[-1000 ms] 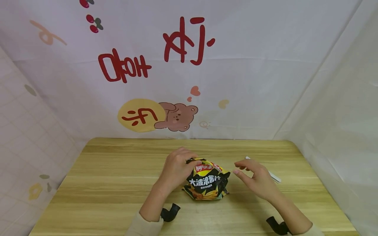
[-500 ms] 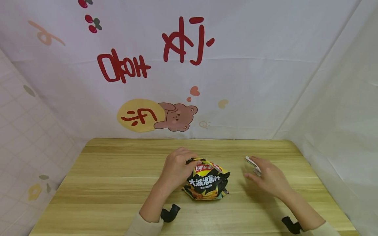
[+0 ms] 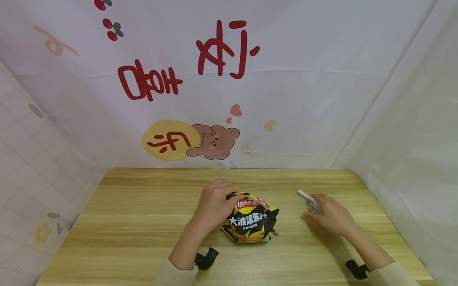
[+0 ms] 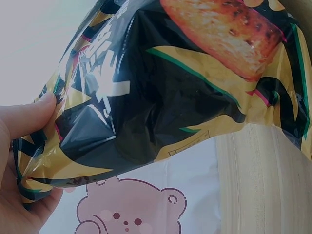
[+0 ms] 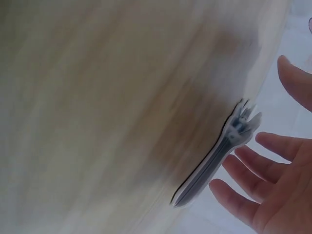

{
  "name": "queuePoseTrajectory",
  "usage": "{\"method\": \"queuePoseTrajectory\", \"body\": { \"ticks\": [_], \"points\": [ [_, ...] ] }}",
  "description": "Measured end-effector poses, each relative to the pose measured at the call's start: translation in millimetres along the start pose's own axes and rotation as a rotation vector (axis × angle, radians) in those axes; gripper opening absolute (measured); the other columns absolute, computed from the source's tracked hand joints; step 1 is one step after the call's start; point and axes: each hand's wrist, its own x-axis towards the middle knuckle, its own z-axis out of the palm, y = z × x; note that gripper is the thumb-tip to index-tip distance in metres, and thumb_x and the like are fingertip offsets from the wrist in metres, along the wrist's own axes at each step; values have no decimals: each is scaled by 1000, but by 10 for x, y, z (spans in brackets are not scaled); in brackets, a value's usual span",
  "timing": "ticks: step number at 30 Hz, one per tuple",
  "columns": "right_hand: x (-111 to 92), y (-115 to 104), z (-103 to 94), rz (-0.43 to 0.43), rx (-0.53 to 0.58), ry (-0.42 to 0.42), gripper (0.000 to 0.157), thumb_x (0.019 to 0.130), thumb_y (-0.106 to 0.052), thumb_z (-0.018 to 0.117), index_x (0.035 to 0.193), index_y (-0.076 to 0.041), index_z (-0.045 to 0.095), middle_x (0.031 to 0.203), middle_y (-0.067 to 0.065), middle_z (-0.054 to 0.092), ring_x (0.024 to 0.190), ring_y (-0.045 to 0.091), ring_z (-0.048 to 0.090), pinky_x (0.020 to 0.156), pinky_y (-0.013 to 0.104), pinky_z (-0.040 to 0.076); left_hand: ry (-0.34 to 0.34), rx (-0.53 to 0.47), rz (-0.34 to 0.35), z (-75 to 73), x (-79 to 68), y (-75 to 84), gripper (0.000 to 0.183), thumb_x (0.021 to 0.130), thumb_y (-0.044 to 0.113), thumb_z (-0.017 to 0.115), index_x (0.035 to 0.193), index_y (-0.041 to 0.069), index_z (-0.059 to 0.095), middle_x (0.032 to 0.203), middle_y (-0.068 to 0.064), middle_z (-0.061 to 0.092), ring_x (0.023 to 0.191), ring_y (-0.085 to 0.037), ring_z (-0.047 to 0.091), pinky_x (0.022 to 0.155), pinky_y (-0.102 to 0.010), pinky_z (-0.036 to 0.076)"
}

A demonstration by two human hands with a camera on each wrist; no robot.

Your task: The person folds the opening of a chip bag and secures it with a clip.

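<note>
My left hand grips the top left corner of a black and yellow potato chip bag, which stands on the table. Thumb and fingers pinch the bag's edge in the left wrist view, where the bag fills most of the picture. Over to the right, my right hand is beside a slim white and grey clip-like bar. The right wrist view shows this bar with small tabs at one end. There the right fingers are spread and loosely bent close to it; contact is unclear.
The light wooden table ends at a white printed cloth behind and at the sides. A black curved piece sits by the left wrist, and a similar black piece by the right wrist.
My right hand has moved right, away from the chip bag, to the slim white and grey bar. The left hand and the bag have stayed in place.
</note>
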Motion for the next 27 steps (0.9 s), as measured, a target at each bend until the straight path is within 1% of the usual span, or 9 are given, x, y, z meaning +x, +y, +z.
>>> {"method": "queuePoseTrajectory", "body": {
  "ticks": [4, 8, 11, 18, 22, 27],
  "points": [
    [9, 61, -14, 5, -12, -7, 72, 85, -39, 87, 132, 9, 61, 118, 29, 65, 90, 34, 65, 63, 49, 54, 4, -1, 9, 6, -3, -5, 12, 85, 13, 89, 95, 11, 83, 94, 2, 78, 92, -12, 69, 79, -32, 59],
    [29, 110, -30, 5, -20, -21, 64, 85, -29, 88, 129, 10, 62, 111, 28, 66, 83, 30, 64, 60, 46, 54, 6, -1, 12, 9, -6, -10, 13, 85, 13, 90, 96, 12, 83, 94, 2, 78, 92, -11, 69, 79, -31, 59],
    [48, 132, -36, 4, -22, -36, 59, 86, -25, 87, 127, 10, 63, 106, 24, 66, 81, 28, 64, 60, 45, 54, 4, -3, 7, 8, -7, -10, 12, 85, 13, 89, 95, 12, 83, 94, 3, 78, 92, -10, 69, 79, -31, 59],
    [110, 164, -46, 0, 1, -80, 45, 87, -23, 87, 117, 7, 69, 97, 15, 67, 79, 24, 64, 62, 44, 54, 6, 4, 16, -2, -6, -10, 11, 85, 13, 89, 94, 12, 83, 94, 3, 78, 92, -11, 69, 78, -31, 59],
    [140, 176, -73, -9, 13, -112, 43, 88, -22, 86, 115, 7, 70, 93, 11, 67, 76, 20, 62, 62, 42, 53, 5, 4, 19, -2, -2, -10, 11, 85, 13, 89, 94, 12, 83, 94, 3, 78, 92, -11, 69, 78, -31, 59],
    [170, 185, -144, -19, 55, -150, 41, 85, -23, 88, 112, 5, 73, 94, 12, 72, 75, 16, 62, 62, 39, 52, 1, -3, 10, 3, -4, -11, 12, 86, 13, 89, 95, 12, 83, 94, 3, 78, 93, -11, 69, 79, -31, 59]
  ]
}}
